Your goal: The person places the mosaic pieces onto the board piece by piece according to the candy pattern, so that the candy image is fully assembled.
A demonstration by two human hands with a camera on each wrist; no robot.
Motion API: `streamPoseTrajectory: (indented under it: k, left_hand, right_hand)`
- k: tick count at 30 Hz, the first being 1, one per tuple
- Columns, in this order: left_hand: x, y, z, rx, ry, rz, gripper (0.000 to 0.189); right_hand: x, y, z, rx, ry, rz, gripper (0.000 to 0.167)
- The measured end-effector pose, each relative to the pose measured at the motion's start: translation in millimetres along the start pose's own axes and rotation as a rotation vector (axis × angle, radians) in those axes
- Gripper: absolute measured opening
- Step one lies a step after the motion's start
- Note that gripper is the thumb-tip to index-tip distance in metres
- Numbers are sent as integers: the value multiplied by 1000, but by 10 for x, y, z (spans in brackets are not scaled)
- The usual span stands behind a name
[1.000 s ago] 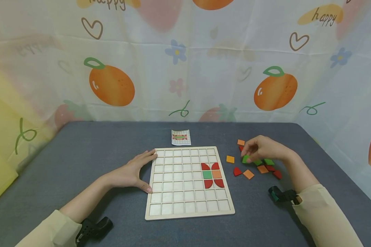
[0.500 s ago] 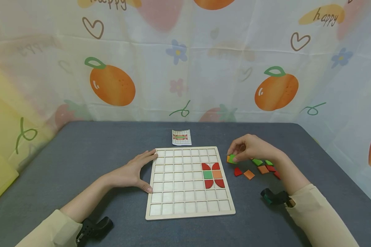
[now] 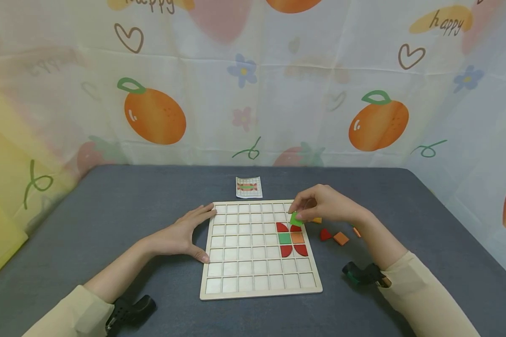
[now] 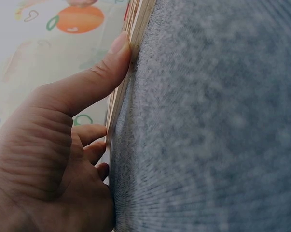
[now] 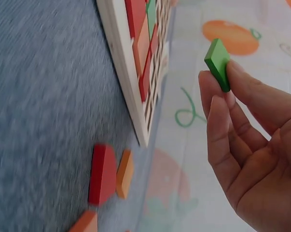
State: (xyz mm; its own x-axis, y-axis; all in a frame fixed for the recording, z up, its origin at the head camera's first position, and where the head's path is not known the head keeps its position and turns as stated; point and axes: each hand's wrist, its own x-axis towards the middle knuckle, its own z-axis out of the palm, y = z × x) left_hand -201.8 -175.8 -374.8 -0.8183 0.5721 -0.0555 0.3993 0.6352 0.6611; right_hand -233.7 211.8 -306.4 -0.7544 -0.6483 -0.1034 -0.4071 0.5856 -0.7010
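My right hand pinches a green square tile between thumb and fingers, above the right side of the wooden grid board. In the right wrist view the green tile is tilted and apart from the board. Set in the board's right columns are a green square, an orange square and several red rounded pieces. My left hand touches the board's left edge, thumb and fingers spread apart. In the left wrist view its thumb lies against the wooden edge.
A small printed pattern card lies behind the board. Right of the board are a red piece, an orange square and a yellow-orange piece. My right forearm hides other loose pieces. A patterned curtain hangs behind the table.
My right hand has moved left from the loose pieces with the green tile, and is now over the board's right side. My left hand stays on the board's edge.
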Motion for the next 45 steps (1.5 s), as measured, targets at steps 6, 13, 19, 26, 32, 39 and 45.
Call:
streamPoseTrajectory:
  k: [6,13,19,26,32,39,45]
  left_hand:
    - [10,-1,2,-1,-4,0,117]
    - [21,-9,0,-3,-3,-1,117]
    - [13,0,-4,-2,-4,-2,116]
    - [-5,28,-8,2,-12,-5,116]
    - [-6,31,-3,4,-12,-11,116]
    - [2,13,2,-2,-8,-12,116]
    - [5,3,-3,-1,-9,-11,117]
  right_hand:
    - [91,-103,101,6,-18,-31,14]
    - [195,-187,229,6,-62,-39,16]
    - [271,-218,306,31,-90,-67,15]
    - [331,-222,371,-4,-112,-79,12]
    - [366,-223,432,-18,-126,-47,12]
    - [377,-243,461,-31,-126,-22,11]
    - [394,-240,471,-47,-119,-13,11]
